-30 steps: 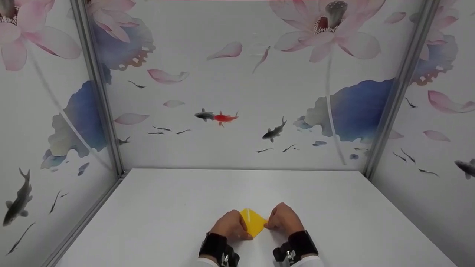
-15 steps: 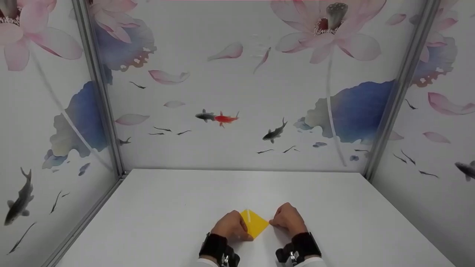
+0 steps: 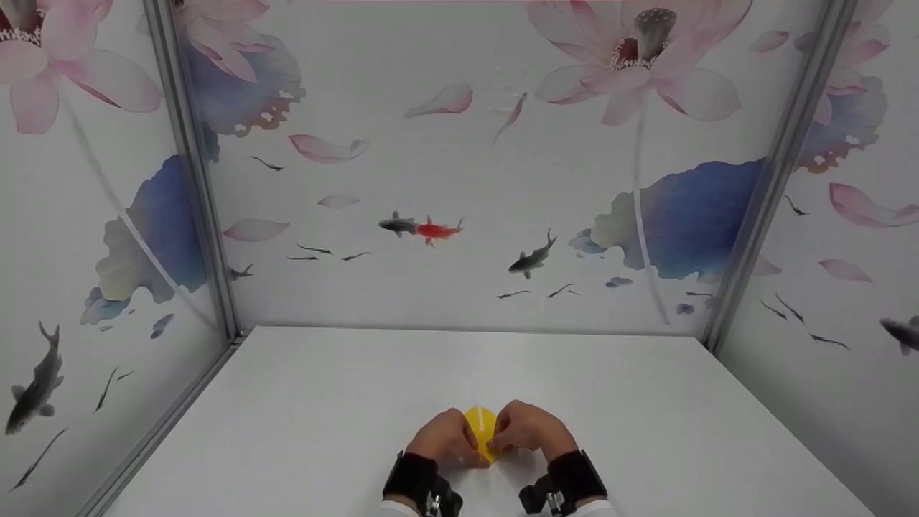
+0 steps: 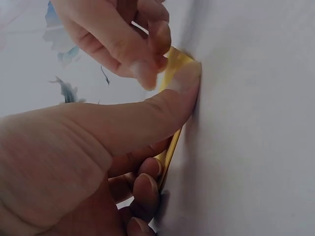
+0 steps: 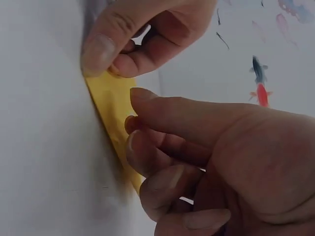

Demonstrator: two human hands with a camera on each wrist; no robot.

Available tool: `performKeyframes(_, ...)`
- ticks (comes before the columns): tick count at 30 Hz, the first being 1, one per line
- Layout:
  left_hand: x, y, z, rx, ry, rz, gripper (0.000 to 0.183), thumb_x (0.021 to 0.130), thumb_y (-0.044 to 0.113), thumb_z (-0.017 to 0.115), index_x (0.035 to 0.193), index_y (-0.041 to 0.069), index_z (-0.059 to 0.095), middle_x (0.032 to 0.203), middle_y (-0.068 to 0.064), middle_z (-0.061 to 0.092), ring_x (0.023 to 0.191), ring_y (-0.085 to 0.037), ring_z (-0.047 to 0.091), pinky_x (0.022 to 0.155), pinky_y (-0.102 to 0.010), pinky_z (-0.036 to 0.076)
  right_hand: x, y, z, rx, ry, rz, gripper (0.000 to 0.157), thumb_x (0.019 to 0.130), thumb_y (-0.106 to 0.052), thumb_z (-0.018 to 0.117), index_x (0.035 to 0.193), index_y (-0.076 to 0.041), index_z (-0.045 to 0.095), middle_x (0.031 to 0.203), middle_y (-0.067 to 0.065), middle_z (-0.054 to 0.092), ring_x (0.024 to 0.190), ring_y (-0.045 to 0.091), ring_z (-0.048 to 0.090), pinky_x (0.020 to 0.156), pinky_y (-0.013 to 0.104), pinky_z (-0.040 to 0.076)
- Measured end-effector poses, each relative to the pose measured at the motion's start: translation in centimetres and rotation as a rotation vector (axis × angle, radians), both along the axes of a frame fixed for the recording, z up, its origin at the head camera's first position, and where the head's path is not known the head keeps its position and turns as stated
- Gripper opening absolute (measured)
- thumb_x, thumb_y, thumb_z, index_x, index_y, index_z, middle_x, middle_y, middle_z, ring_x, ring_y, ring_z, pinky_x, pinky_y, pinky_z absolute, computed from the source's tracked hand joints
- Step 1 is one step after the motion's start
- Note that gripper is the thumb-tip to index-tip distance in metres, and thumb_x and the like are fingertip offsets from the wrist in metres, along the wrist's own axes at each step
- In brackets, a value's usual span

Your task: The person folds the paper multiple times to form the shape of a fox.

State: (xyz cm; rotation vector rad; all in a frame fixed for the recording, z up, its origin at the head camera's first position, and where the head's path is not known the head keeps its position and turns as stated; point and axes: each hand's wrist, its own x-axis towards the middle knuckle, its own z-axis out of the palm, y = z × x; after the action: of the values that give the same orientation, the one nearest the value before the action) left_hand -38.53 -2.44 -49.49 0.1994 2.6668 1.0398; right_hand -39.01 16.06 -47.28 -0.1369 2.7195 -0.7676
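A folded piece of yellow paper [image 3: 488, 418] lies on the white table between both hands, with a narrow white strip down its far part. In the head view, my left hand [image 3: 442, 434] grips its left side. The left thumb [image 4: 179, 93] presses near the paper's near corner, with the other fingers curled at the far edge. My right hand [image 3: 537, 429] reaches over the paper's right part and covers much of it. Its thumb and index finger come together right at the paper [image 5: 106, 98] in the right wrist view, the other fingers curled behind them.
The white tabletop [image 3: 323, 402] is bounded at the back and sides by white panels [image 3: 431, 287] printed with lotus flowers and fish. Metal posts [image 3: 194, 179] stand at the corners. Black wrist straps [image 3: 413, 475] with small cameras sit on both wrists.
My right hand first draws slightly right at the paper's right corner, then swings left over the paper, so less yellow shows. The left hand keeps its hold in place.
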Motion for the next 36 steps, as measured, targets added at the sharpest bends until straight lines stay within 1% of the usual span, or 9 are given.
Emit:
performKeyframes(4,0.22,-0.35,0.08,-0.001,0.013,-0.042,0.021,0.080,0.016,0.097,0.075,0.011,0.076,0.077,0.002,0.068,0.076,-0.018,0.057,0.076,-0.033,0.046,-0.04,-0.13,-0.74,0.016,-0.032,0.048,0.021,0.088,-0.025,0.089,0.080,-0.016,0.071,0.076,-0.004,0.061,0.071,0.016,0.052,0.066,0.030,0.040)
performKeyframes(7,0.06,-0.49,0.14,0.004,0.008,-0.060,0.017,0.083,0.011,0.094,0.077,0.011,0.078,0.078,0.001,0.068,0.077,-0.018,0.057,0.078,-0.033,0.046,-0.05,-0.06,-0.98,0.019,-0.034,0.047,0.024,0.087,-0.024,0.090,0.079,-0.017,0.069,0.075,-0.005,0.058,0.071,0.015,0.052,0.065,0.030,0.039)
performKeyframes(10,-0.16,-0.52,0.06,0.004,0.009,-0.060,0.015,0.085,0.007,0.091,0.079,0.010,0.078,0.079,0.001,0.067,0.079,-0.019,0.056,0.080,-0.034,0.046,-0.02,-0.14,-1.11,0.031,-0.035,0.034,0.024,0.086,-0.023,0.091,0.079,-0.017,0.068,0.076,-0.004,0.058,0.072,0.016,0.053,0.067,0.031,0.039)
performKeyframes(17,-0.24,-0.31,-0.13,-0.010,0.008,-0.026,0.017,0.084,0.009,0.092,0.078,0.010,0.077,0.079,0.000,0.066,0.078,-0.020,0.056,0.079,-0.035,0.047,0.10,-0.33,-1.17,0.050,-0.045,0.000,0.026,0.086,-0.025,0.092,0.081,-0.017,0.069,0.079,-0.003,0.059,0.077,0.018,0.055,0.070,0.033,0.040)
performKeyframes(22,-0.08,-0.24,0.01,-0.024,0.014,-0.015,0.019,0.085,0.013,0.093,0.079,0.011,0.074,0.082,-0.001,0.068,0.080,-0.020,0.059,0.082,-0.036,0.049,0.05,-0.36,-1.15,0.068,-0.043,0.014,0.025,0.087,-0.027,0.092,0.084,-0.016,0.069,0.082,-0.001,0.061,0.079,0.019,0.056,0.072,0.034,0.042)
performKeyframes(28,0.02,-0.39,0.02,-0.018,0.022,-0.007,0.020,0.084,0.013,0.094,0.079,0.011,0.074,0.082,-0.001,0.068,0.081,-0.020,0.058,0.083,-0.036,0.050,0.00,-0.39,-1.08,0.056,-0.047,0.033,0.024,0.088,-0.027,0.091,0.084,-0.016,0.070,0.082,-0.001,0.061,0.078,0.019,0.056,0.072,0.033,0.042)
performKeyframes(33,0.04,-0.42,-0.06,-0.007,0.068,0.002,0.022,0.080,0.012,0.096,0.075,0.011,0.075,0.078,0.000,0.069,0.078,-0.018,0.059,0.079,-0.033,0.050,0.13,-0.47,-1.01,0.062,-0.009,0.042,0.027,0.086,-0.027,0.093,0.079,-0.015,0.069,0.077,-0.002,0.059,0.075,0.018,0.053,0.069,0.032,0.040)
performKeyframes(36,-0.05,-0.39,0.06,-0.010,0.080,0.022,0.022,0.077,0.011,0.098,0.075,0.011,0.076,0.079,0.000,0.071,0.079,-0.018,0.061,0.081,-0.034,0.052,0.15,-0.61,-0.91,0.068,0.001,0.045,0.028,0.086,-0.027,0.093,0.079,-0.015,0.068,0.076,-0.003,0.058,0.074,0.018,0.053,0.069,0.032,0.040)
